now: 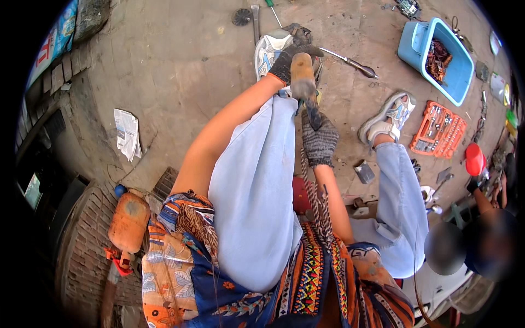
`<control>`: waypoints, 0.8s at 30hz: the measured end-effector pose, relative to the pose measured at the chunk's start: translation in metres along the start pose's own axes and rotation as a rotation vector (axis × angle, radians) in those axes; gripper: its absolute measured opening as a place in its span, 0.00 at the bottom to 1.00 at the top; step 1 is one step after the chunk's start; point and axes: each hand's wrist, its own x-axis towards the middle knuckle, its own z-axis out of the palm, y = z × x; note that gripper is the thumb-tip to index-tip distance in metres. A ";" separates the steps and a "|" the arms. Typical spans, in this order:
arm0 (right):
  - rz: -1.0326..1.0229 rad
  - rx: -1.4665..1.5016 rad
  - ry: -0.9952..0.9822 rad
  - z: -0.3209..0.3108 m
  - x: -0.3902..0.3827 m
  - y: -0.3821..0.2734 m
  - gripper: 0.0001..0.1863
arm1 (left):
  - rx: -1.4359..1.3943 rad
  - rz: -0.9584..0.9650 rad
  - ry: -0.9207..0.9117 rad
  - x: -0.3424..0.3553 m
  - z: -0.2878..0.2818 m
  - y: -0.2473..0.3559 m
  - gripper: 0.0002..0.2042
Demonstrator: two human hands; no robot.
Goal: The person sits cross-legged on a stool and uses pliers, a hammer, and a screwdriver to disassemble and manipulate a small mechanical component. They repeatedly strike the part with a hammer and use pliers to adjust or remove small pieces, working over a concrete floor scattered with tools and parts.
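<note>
My right hand, in a grey knit glove, grips the dark handle of a wooden-headed mallet, held upright at the middle of the view. My left hand, in a dark glove, is beside the mallet head with its fingers bent over something I cannot make out, partly behind the head. A dark, blurry metal piece shows beyond my fingers, by my left sandal. A screwdriver lies to the right of my hands. A flat bar and green-handled screwdriver lie above them.
A blue tub of tangled parts and an orange socket set are right, near a red container. Newspaper and an orange gas cylinder are left. Another person's arm reaches in at right.
</note>
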 end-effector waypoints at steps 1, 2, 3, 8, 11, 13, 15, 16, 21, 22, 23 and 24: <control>0.019 0.009 -0.003 0.000 -0.001 0.005 0.16 | -0.146 0.021 0.025 -0.009 0.002 -0.014 0.18; 0.050 0.016 0.029 -0.003 0.002 0.007 0.16 | 0.153 0.227 0.119 -0.001 0.005 -0.025 0.18; 0.077 0.026 0.039 -0.005 0.003 0.006 0.17 | 0.462 0.419 0.228 0.004 0.006 -0.027 0.18; 0.005 0.172 0.107 -0.024 -0.028 0.019 0.16 | 0.247 0.247 0.185 0.011 0.010 -0.015 0.12; 0.008 0.071 0.049 -0.027 -0.023 0.015 0.15 | 0.379 0.335 0.206 0.015 0.010 -0.016 0.12; 0.016 -0.013 -0.002 -0.026 -0.016 0.011 0.15 | 0.245 0.277 0.168 0.018 0.011 -0.025 0.12; 0.027 -0.096 -0.050 -0.021 -0.007 0.007 0.15 | 0.072 0.185 0.097 0.021 0.011 -0.033 0.13; -0.005 0.022 0.074 -0.003 0.006 0.005 0.15 | 0.113 0.217 0.132 0.019 0.010 -0.037 0.13; -0.047 0.073 0.125 -0.006 -0.024 0.034 0.16 | 0.122 0.082 0.154 0.018 0.012 -0.027 0.11; -0.164 0.102 0.177 0.002 -0.034 0.064 0.14 | 0.076 0.114 0.161 0.014 0.016 -0.021 0.10; -0.173 0.106 0.171 0.007 -0.028 0.073 0.13 | 0.042 0.163 0.173 0.019 0.014 -0.016 0.10; -0.181 0.111 0.157 0.012 -0.025 0.081 0.12 | 0.146 0.226 0.186 0.021 0.012 -0.019 0.10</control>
